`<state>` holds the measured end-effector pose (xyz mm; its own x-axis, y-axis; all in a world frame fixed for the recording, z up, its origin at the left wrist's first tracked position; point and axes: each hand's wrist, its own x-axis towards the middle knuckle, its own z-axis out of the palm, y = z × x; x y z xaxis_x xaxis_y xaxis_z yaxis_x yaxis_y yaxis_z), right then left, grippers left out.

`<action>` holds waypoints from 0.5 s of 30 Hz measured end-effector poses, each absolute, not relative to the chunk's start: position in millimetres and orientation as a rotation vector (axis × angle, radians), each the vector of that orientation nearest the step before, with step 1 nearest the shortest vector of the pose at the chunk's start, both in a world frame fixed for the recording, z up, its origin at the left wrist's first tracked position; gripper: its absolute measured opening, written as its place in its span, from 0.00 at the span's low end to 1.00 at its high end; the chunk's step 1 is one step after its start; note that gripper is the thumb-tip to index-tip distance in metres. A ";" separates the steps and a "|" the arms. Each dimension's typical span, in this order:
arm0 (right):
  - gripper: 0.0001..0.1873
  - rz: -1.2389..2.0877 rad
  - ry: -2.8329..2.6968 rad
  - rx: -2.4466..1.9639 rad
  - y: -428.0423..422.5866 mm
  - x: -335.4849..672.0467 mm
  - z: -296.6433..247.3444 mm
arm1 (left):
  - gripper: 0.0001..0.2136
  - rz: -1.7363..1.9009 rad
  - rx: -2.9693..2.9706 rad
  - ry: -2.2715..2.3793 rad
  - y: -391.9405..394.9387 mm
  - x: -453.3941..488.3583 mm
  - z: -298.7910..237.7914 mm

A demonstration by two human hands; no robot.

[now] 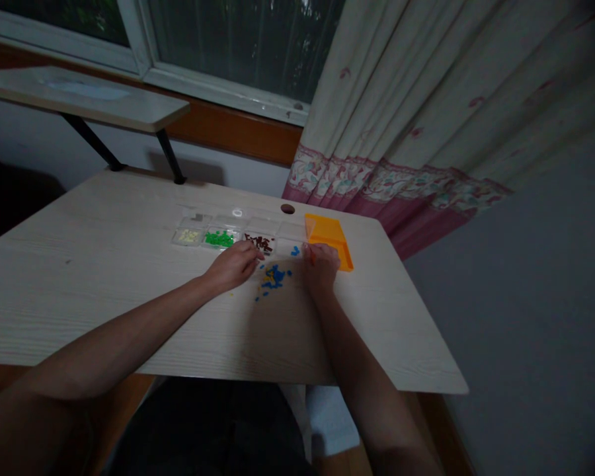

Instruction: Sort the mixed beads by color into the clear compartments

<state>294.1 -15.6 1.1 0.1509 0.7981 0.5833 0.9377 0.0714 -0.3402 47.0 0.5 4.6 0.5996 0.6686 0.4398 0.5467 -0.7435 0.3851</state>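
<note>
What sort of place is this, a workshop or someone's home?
Most likely a room in a home: a pale wood-grain desk stands under a window, a curtain with a floral pink border hangs beside it, and a clear compartment box of small coloured pieces lies on the desk.

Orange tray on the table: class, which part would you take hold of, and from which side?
Probably the long right wall of the orange tray, coming from the right. That raised rim offers a grip and faces bare table, while the right hand covers its near left corner and the clear box lies close on its left.
</note>
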 end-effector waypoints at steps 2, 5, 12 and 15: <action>0.18 -0.232 -1.690 -1.735 -15.7 294.2 0.9 | 0.12 0.799 2.641 0.998 0.0 46.8 6.6; 0.18 -0.185 -1.727 -1.718 -15.1 293.2 -0.6 | 0.11 0.734 2.667 0.981 -0.8 47.1 8.5; 0.16 -0.153 -1.774 -1.664 -15.4 288.9 0.4 | 0.09 0.688 2.699 0.949 -3.5 48.1 12.9; 0.16 -0.152 -1.788 -1.667 -15.7 288.3 1.0 | 0.08 0.676 2.712 0.950 -3.6 48.2 13.6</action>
<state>288.3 -15.7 1.0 0.0498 0.8398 0.5406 0.9191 0.1734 -0.3540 48.2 -3.6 13.6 0.6905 0.6295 0.3564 0.5431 -0.7766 0.3194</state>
